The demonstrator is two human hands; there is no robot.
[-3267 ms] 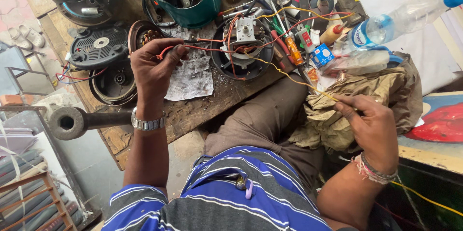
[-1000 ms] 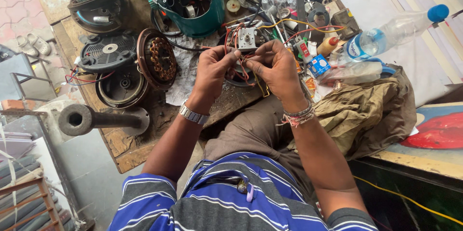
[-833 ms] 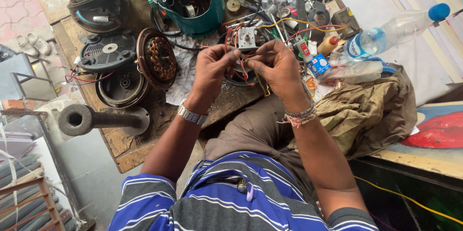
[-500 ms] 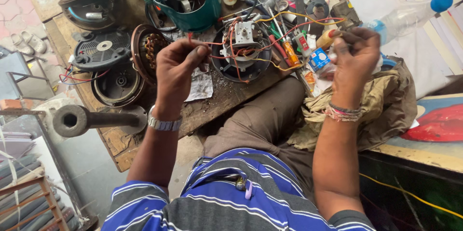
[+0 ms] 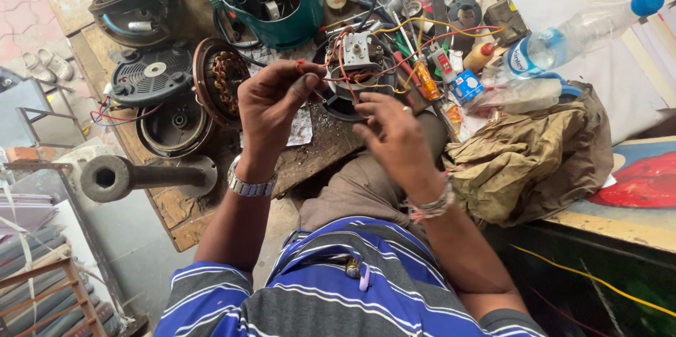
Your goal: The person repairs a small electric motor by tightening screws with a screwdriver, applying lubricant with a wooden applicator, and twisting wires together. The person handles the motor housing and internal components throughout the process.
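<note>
My left hand [image 5: 271,108] is raised over the wooden bench [image 5: 320,150] and pinches the end of a thin red wire [image 5: 331,78] between thumb and forefinger. The wire runs right to a small motor assembly [image 5: 355,52] with a tangle of red and yellow leads. My right hand [image 5: 394,133] hovers just below that assembly with its back to the camera. Its fingers are apart and point at the wires, and I see nothing held in them. A metal watch sits on my left wrist and a thread band on the right.
A teal motor housing [image 5: 282,6] stands at the back. A copper-wound stator [image 5: 222,83] and black fan covers [image 5: 151,76] lie to the left. Screwdrivers [image 5: 426,80], a plastic bottle [image 5: 577,30] and a khaki cloth [image 5: 528,154] are on the right. A heavy metal pipe [image 5: 134,176] juts out at the left edge.
My right hand has swung back from far out near the bottle to the middle, beside the wires. My left hand still holds the red wire, a little further right.
</note>
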